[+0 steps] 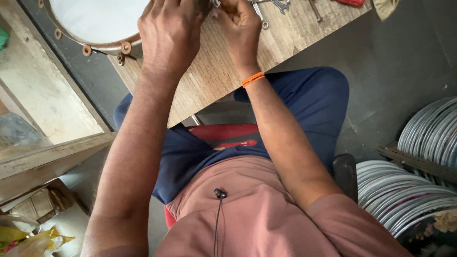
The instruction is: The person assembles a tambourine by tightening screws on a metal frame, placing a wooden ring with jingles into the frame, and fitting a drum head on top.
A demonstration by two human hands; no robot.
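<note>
Both my hands work close together at the top edge of the view, over a wooden board (214, 71) that lies across my lap. My left hand (167, 34) is curled, its fingers bent down onto something small that the frame cuts off. My right hand (240, 26), with an orange thread around the wrist, is closed into a fist right beside it, pinching a small metal part that is mostly hidden. Spanners (278, 5) and a bolt (314, 12) lie on the board just beyond my right hand.
A round drum frame (102, 45) with a white skin and metal lugs rests at the board's left end. Stacked shiny metal rings (419, 176) stand at the right. A wooden shelf (52, 152) and plastic bags (28, 238) are at the left. I sit on a red seat (223, 133).
</note>
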